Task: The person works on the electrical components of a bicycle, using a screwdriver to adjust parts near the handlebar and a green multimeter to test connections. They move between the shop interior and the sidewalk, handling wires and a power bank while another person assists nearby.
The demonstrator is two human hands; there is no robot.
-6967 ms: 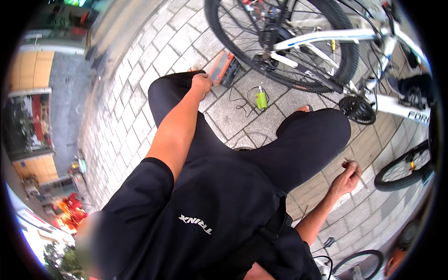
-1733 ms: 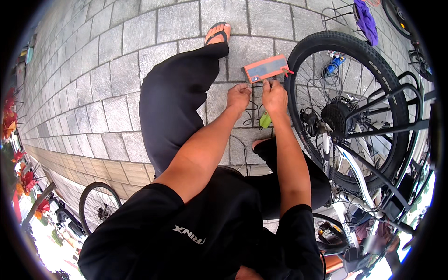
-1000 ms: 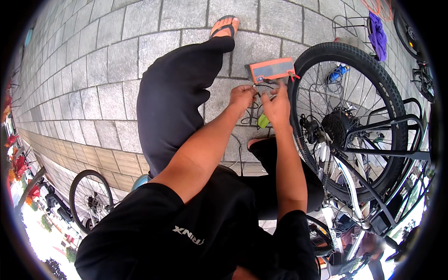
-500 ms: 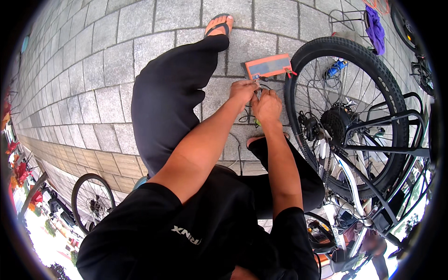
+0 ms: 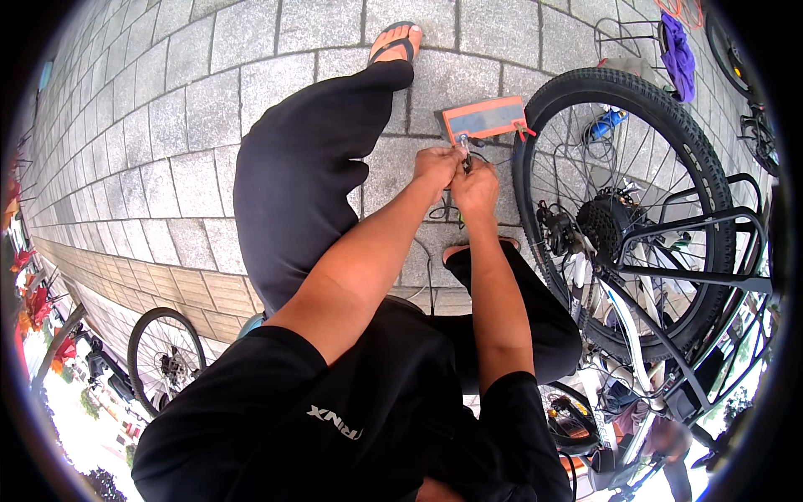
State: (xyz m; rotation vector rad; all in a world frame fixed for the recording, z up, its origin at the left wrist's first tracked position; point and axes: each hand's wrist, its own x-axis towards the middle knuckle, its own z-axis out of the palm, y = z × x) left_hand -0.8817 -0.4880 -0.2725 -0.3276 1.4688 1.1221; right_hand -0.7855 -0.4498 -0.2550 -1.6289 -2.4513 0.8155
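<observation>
My left hand (image 5: 437, 165) and my right hand (image 5: 475, 192) meet over the paving, just in front of a flat orange-and-grey box (image 5: 489, 119). The left fingers are pinched at a small silvery piece by the box's near left corner; their tips hide most of it. Closed in my right hand is a small dark hand tool (image 5: 467, 162), its tip pointing toward the left fingertips; its exact kind is unclear. A bit of green shows below that hand. Red clips (image 5: 524, 131) stick out at the box's right end.
A bicycle's rear wheel (image 5: 529, 167) stands close on my right, with its black rack (image 5: 686, 276). Behind the spokes is a blue object (image 5: 606, 124). Dark cable (image 5: 430, 266) lies by my foot, and a purple cloth (image 5: 677, 58) hangs at the far right.
My right hand has shifted slightly nearer the left, and the dark tool now shows between them. The left hand stays nearly in place; the whole view has tilted a little.
</observation>
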